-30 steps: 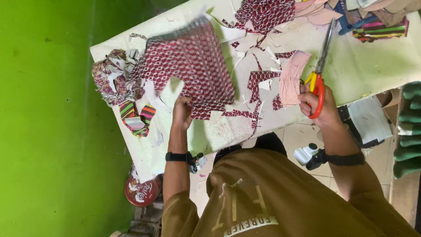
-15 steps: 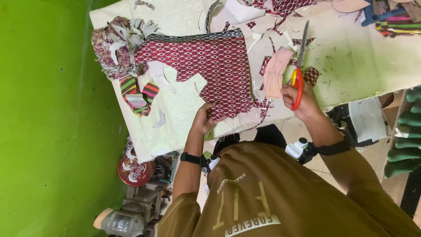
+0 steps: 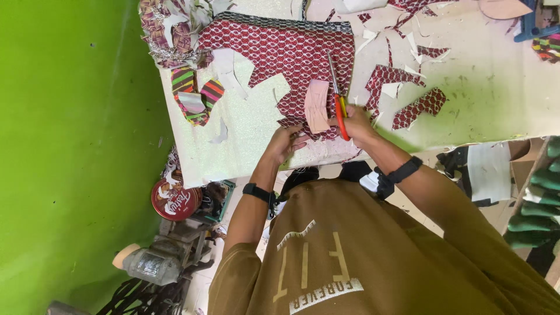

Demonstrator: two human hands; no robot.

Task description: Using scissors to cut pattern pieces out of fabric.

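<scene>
A large piece of red patterned fabric (image 3: 286, 49) lies spread on the pale table (image 3: 496, 93). On its near edge rests a pink pattern piece (image 3: 317, 106). My left hand (image 3: 286, 143) presses flat on the fabric's near edge, just left of the pink piece. My right hand (image 3: 357, 125) grips scissors with red and yellow handles (image 3: 338, 102). Their blades point away from me and lie along the pink piece's right side.
Red fabric offcuts (image 3: 417, 108) and white paper scraps lie right of the scissors. A heap of mixed scraps (image 3: 172, 35) and striped pieces (image 3: 198, 96) sit at the table's left end. Below the table edge stand a round red tin (image 3: 174, 200) and a grey motor (image 3: 149, 265). A green wall (image 3: 70, 146) is on the left.
The fabric was held up and flipped, and now lies flat. My left hand moved onto its near edge. My right hand brought the scissors and the pink piece left onto the fabric.
</scene>
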